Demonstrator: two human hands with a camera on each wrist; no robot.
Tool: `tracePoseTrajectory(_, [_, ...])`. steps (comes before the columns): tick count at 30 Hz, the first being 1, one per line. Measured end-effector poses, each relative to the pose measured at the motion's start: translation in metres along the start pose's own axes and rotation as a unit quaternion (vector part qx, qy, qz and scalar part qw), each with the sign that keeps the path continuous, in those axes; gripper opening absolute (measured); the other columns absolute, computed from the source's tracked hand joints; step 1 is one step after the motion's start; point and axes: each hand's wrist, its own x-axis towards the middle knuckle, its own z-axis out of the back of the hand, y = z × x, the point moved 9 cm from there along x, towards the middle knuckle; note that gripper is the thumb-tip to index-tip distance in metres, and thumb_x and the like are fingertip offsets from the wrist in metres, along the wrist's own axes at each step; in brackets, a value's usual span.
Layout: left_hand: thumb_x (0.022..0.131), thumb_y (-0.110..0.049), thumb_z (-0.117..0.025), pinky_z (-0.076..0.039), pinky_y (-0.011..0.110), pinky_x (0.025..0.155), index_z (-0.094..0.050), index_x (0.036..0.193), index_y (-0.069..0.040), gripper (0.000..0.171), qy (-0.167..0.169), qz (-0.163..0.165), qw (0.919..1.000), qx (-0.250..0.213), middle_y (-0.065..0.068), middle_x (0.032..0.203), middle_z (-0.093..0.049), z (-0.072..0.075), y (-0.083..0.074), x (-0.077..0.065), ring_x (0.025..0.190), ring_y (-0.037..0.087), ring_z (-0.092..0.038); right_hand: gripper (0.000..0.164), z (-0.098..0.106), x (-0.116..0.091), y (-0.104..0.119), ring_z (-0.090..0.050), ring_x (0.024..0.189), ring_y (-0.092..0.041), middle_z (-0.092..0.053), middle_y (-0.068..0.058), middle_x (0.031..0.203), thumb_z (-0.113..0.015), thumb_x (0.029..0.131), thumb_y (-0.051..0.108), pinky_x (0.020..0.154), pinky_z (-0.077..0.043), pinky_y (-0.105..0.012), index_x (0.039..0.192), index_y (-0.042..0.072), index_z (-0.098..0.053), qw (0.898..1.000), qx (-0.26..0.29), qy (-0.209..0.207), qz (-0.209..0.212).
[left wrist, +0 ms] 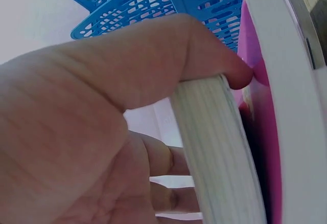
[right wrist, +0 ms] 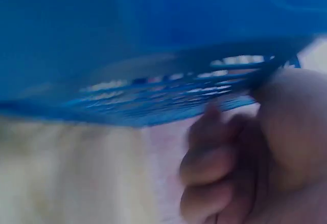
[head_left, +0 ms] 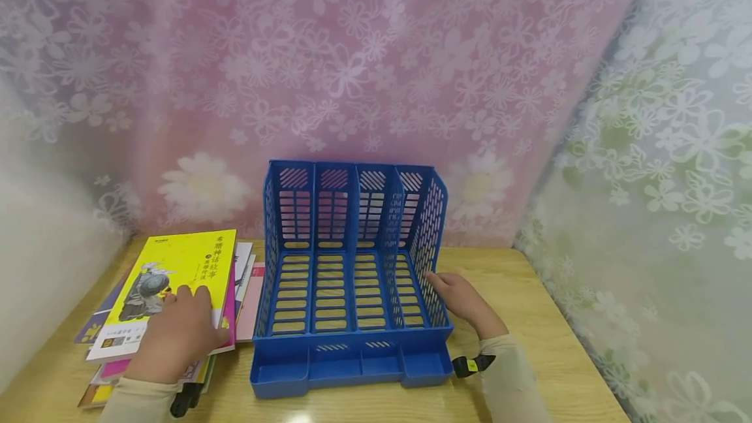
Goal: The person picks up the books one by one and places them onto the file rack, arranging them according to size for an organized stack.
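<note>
A yellow paperback book (head_left: 188, 256) with a cartoon figure and Chinese lettering tops a pile at the left. My left hand (head_left: 176, 335) grips it by the near right edge. In the left wrist view the thumb hooks over the page block (left wrist: 212, 142), with the fingers on the cover side. Just beneath is a thick book with a magenta cover (left wrist: 273, 147). A blue plastic file rack (head_left: 352, 341) with upright dividers stands at the centre. At its right side wall, my right hand (head_left: 464, 296) holds the edge, thumb over the rim and fingers curled outside.
More books lie under the yellow one, including a pink one (head_left: 251, 302) beside the rack's left wall. Small trays (head_left: 382, 380) run along the rack's front. The wooden table (head_left: 517, 318) meets a pink floral curtain (head_left: 352, 83) behind and a pale floral one (head_left: 664, 214) at the right.
</note>
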Motion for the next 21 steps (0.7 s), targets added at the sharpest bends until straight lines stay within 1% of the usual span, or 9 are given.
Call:
tracePoseTrajectory(2, [0.068, -0.039, -0.092, -0.051, 0.064, 0.077, -0.053, 0.111, 0.015, 0.080, 0.005, 0.005, 1.0000, 0.001, 0.031, 0.097, -0.051, -0.002, 0.001, 0.001, 0.088, 0.044, -0.050, 0.055, 0.005, -0.007, 0.005, -0.064, 0.080, -0.033, -0.066, -0.016, 0.088, -0.048, 0.107, 0.052, 0.071, -0.053, -0.046, 0.097, 0.002, -0.069, 1.000, -0.004, 0.006, -0.001])
tracePoseTrajectory(4, [0.067, -0.041, -0.093, -0.051, 0.066, 0.079, -0.053, 0.112, 0.015, 0.083, 0.008, 0.010, 0.9999, 0.002, 0.032, 0.098, -0.051, -0.004, 0.002, 0.002, 0.089, 0.044, -0.050, 0.051, 0.012, -0.016, 0.013, -0.053, 0.064, -0.025, -0.055, -0.008, 0.073, -0.054, 0.105, 0.051, 0.060, -0.044, -0.038, 0.082, 0.007, -0.061, 1.000, -0.018, 0.006, -0.008])
tracePoseTrajectory(6, [0.066, -0.041, -0.094, -0.051, 0.067, 0.078, -0.053, 0.112, 0.015, 0.084, 0.006, 0.009, 0.9999, 0.005, 0.033, 0.098, -0.051, -0.003, 0.001, 0.004, 0.088, 0.044, -0.050, 0.043, 0.018, -0.024, 0.023, -0.053, 0.061, -0.020, -0.054, -0.003, 0.070, -0.058, 0.105, 0.045, 0.058, -0.043, -0.036, 0.080, 0.010, -0.064, 0.999, -0.038, -0.003, -0.006])
tracePoseTrajectory(8, [0.066, -0.041, -0.094, -0.051, 0.067, 0.077, -0.053, 0.112, 0.015, 0.083, 0.001, 0.007, 1.0000, 0.005, 0.033, 0.098, -0.051, -0.003, 0.002, 0.003, 0.088, 0.044, -0.050, 0.039, 0.019, -0.030, 0.033, -0.050, 0.058, -0.016, -0.049, 0.002, 0.066, -0.059, 0.105, 0.039, 0.056, -0.039, -0.033, 0.076, 0.013, -0.063, 0.997, -0.080, -0.011, 0.002])
tracePoseTrajectory(10, [0.066, -0.040, -0.093, -0.051, 0.067, 0.076, -0.053, 0.111, 0.015, 0.082, -0.008, 0.002, 1.0000, 0.006, 0.033, 0.097, -0.051, 0.000, 0.002, 0.003, 0.088, 0.044, -0.050, 0.039, 0.020, -0.032, 0.040, -0.045, 0.055, -0.015, -0.044, 0.003, 0.062, -0.060, 0.105, 0.032, 0.055, -0.035, -0.033, 0.071, 0.014, -0.060, 0.993, -0.113, -0.025, 0.009])
tracePoseTrajectory(12, [0.067, -0.039, -0.093, -0.051, 0.067, 0.076, -0.053, 0.111, 0.015, 0.080, -0.015, -0.003, 0.9999, 0.005, 0.033, 0.097, -0.051, 0.001, 0.001, 0.002, 0.087, 0.045, -0.050, 0.041, 0.021, -0.032, 0.044, -0.041, 0.053, -0.015, -0.040, 0.003, 0.059, -0.060, 0.105, 0.027, 0.054, -0.033, -0.032, 0.067, 0.014, -0.055, 0.991, -0.129, -0.042, 0.012])
tracePoseTrajectory(15, [0.069, -0.038, -0.091, -0.051, 0.066, 0.076, -0.052, 0.111, 0.016, 0.079, -0.009, -0.004, 0.9999, 0.005, 0.034, 0.098, -0.050, 0.000, 0.001, 0.001, 0.088, 0.046, -0.050, 0.043, 0.023, -0.030, 0.042, -0.044, 0.053, -0.015, -0.044, 0.003, 0.059, -0.060, 0.105, 0.028, 0.053, -0.034, -0.031, 0.065, 0.015, -0.053, 0.989, -0.132, -0.064, -0.005])
tracePoseTrajectory(18, [0.070, -0.037, -0.090, -0.051, 0.066, 0.075, -0.052, 0.110, 0.016, 0.077, -0.005, -0.004, 1.0000, 0.004, 0.034, 0.098, -0.050, 0.000, 0.000, 0.000, 0.088, 0.046, -0.050, 0.046, 0.028, -0.033, 0.040, -0.047, 0.054, -0.016, -0.048, 0.002, 0.059, -0.058, 0.106, 0.035, 0.050, -0.034, -0.032, 0.064, 0.017, -0.054, 0.989, -0.126, -0.076, -0.022])
tracePoseTrajectory(21, [0.071, -0.037, -0.090, -0.051, 0.067, 0.075, -0.052, 0.110, 0.016, 0.076, -0.015, -0.005, 0.9999, 0.003, 0.034, 0.098, -0.050, 0.002, -0.001, 0.000, 0.088, 0.046, -0.050, 0.050, 0.028, -0.036, 0.043, -0.043, 0.050, -0.016, -0.045, 0.002, 0.056, -0.058, 0.105, 0.040, 0.048, -0.031, -0.032, 0.061, 0.016, -0.052, 0.989, -0.122, -0.075, -0.030])
